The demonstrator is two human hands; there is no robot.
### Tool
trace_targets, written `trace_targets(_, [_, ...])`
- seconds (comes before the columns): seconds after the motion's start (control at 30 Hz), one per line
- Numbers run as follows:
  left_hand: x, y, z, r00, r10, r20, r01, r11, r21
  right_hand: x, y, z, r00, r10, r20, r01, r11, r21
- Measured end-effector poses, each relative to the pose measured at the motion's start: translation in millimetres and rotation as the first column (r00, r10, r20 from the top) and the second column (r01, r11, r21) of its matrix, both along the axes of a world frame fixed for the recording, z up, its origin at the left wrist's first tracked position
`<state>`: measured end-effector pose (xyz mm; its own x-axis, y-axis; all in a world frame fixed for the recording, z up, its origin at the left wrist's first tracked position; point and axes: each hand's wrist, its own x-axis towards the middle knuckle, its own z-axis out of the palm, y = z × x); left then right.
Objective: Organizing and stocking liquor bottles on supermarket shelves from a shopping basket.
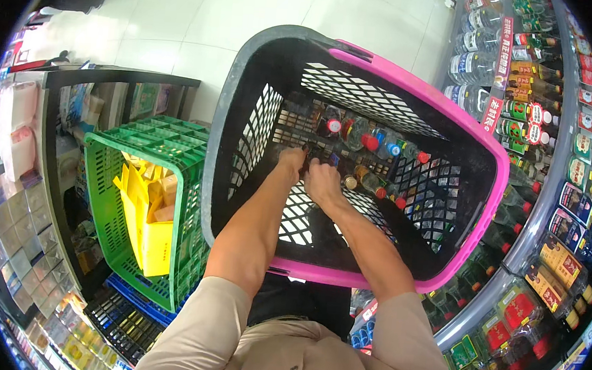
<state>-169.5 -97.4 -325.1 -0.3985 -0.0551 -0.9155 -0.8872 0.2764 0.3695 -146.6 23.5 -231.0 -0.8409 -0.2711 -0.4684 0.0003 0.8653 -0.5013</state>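
In front of me is a large black shopping basket (259, 57) with lattice sides and a pink trim, and both my arms reach down into it. Several bottles lie inside, among them clear bottles (357, 135) with red or blue caps and an amber-brown bottle (365, 176). My left hand (292, 160) is closed low in the basket around something dark. Close by on its right, my right hand (321, 183) is closed too, its fingertips at a dark object. What either one grips is too small and shaded to make out.
To the left, a green plastic crate (183, 246) lies on its side with a yellow bag (144, 218) in it, above blue and black crates (125, 318). A dark-framed shelf (49, 138) stands further left. Shelves of bottles (472, 67) line the right. Pale floor tiles (255, 1) lie beyond.
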Motion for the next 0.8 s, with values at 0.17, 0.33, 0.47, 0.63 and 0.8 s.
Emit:
trace_targets(0.17, [-3.6,-9.8,30.0,0.995,-0.104,0.006,0.104,0.994,-0.019,-3.3,4.4,37.9,0.999,-0.031,0.043,0.031,0.999,0.013])
trace_targets(0.33, [3.9,-18.7,115.3,0.896,-0.188,-0.401,0.219,0.975,0.032,-3.4,23.4,124.2,0.997,-0.075,-0.028,0.073,0.995,-0.068])
trace_targets(0.47, [9.8,-27.2,215.8,0.947,0.226,-0.231,-0.154,0.944,0.291,-0.5,50.0,221.5,0.988,-0.125,-0.086,0.103,0.969,-0.225])
trace_targets(0.63, [23.2,-53.4,323.1,0.868,-0.027,-0.495,0.278,0.853,0.441,8.7,75.5,335.6,0.978,-0.193,-0.077,0.162,0.941,-0.297])
trace_targets(0.8, [43.0,-43.3,385.2,0.276,-0.356,-0.893,0.574,0.806,-0.144,30.8,81.7,425.2,0.959,-0.266,-0.101,0.219,0.917,-0.333])
